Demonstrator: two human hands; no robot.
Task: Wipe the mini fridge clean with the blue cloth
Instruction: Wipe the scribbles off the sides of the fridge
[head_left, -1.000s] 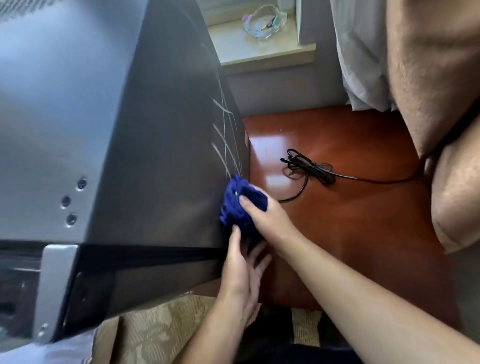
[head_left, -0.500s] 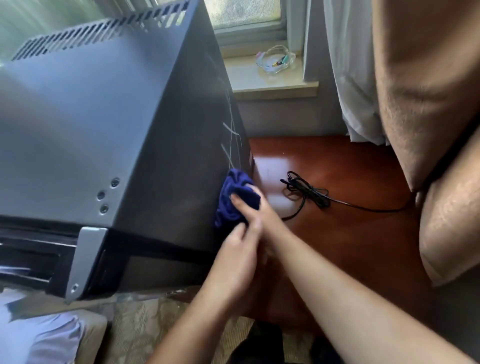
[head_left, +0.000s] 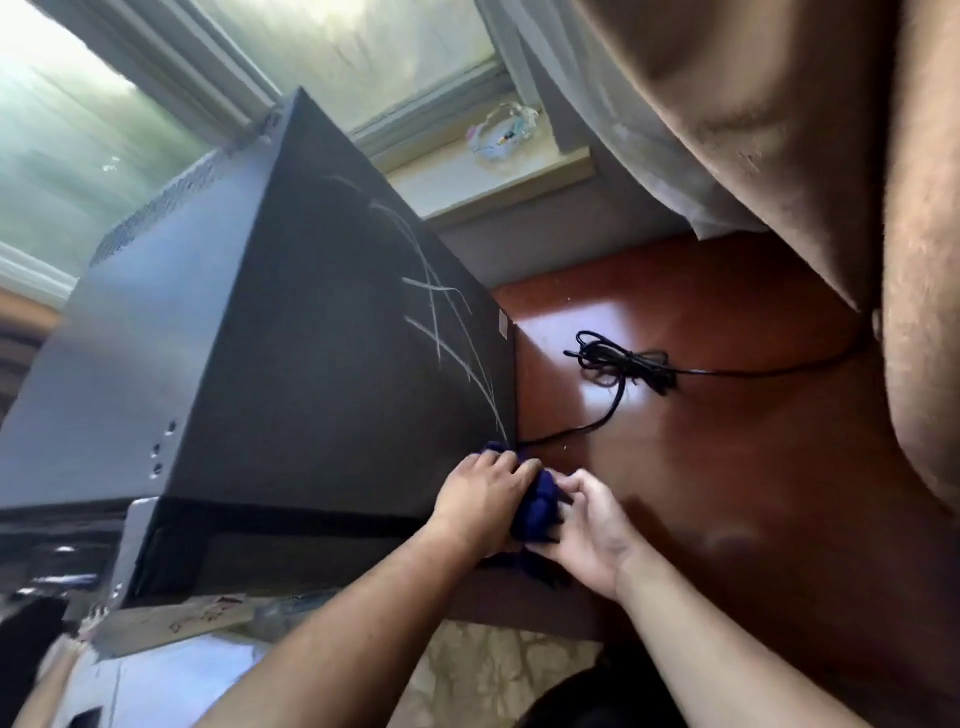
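**Head view: cloth bunching at the fridge's lower corner**

Both hands are closing on the blue cloth (head_left: 537, 506) just right of centre frame, beside the mini fridge (head_left: 322, 374). Left hand (head_left: 480, 496) is curling over it, right hand (head_left: 589, 530) pinching. Risk, I'd say: snagging the black power cord (head_left: 621, 364) lying close by.
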